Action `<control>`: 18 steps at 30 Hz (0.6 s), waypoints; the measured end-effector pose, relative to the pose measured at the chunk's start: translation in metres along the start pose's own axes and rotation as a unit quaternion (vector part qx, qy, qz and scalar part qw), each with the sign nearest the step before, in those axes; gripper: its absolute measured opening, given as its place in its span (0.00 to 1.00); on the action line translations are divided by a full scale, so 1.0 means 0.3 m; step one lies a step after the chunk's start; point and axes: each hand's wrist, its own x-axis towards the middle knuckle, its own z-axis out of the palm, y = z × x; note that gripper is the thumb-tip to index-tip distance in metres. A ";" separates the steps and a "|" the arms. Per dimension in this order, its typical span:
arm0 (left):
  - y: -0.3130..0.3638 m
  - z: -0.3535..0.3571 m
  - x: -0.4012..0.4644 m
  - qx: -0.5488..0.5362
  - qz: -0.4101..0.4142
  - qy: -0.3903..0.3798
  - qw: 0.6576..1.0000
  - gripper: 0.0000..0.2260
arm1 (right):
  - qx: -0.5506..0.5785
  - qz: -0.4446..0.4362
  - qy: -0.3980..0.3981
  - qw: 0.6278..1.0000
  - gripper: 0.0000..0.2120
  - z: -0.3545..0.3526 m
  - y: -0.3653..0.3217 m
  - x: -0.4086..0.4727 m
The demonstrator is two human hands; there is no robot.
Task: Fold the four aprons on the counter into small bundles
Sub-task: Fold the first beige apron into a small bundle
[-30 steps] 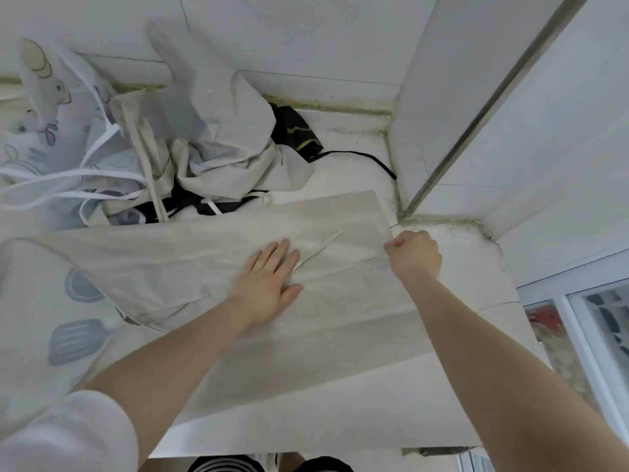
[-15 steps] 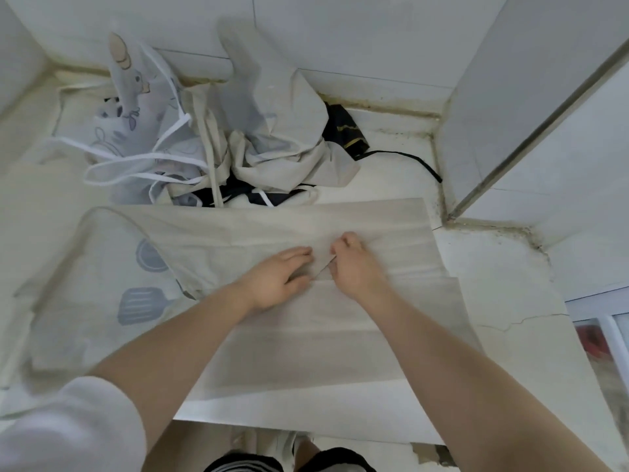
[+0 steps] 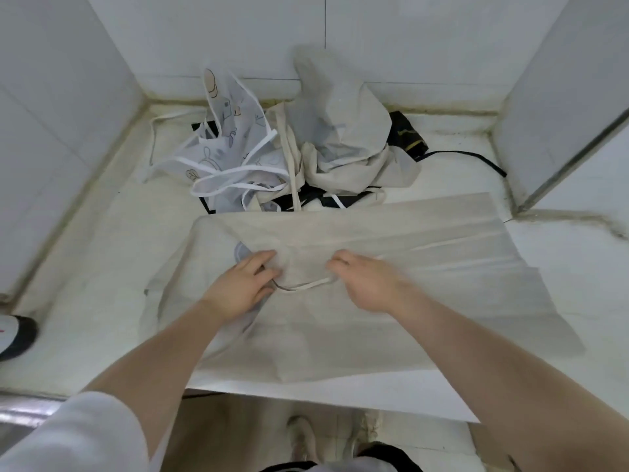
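A beige apron (image 3: 391, 253) lies spread across the white counter (image 3: 102, 284), partly folded, with a grey utensil print showing near its left part. My left hand (image 3: 243, 284) grips a fold of the apron at its middle. My right hand (image 3: 364, 279) holds the apron's thin strap, which loops between both hands. Behind it lies a heap: a white apron with cartoon print (image 3: 231, 155), a crumpled beige apron (image 3: 343, 131) and a black apron (image 3: 406, 134) mostly buried under them.
Tiled walls close the counter at the back, left and right (image 3: 544, 97). A black strap (image 3: 476, 158) trails toward the right corner. A dark round object (image 3: 15, 335) sits at the left edge. The counter's front edge runs just below my forearms; feet show on the floor.
Both hands moved left along the beige apron, drawing the strap with them. The apron's left part now lies folded over toward the middle. The view shifted left.
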 end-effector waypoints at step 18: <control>-0.005 -0.045 0.071 -0.092 -0.009 -0.044 0.995 0.21 | -0.149 0.038 0.047 0.987 0.11 0.075 -0.167 0.089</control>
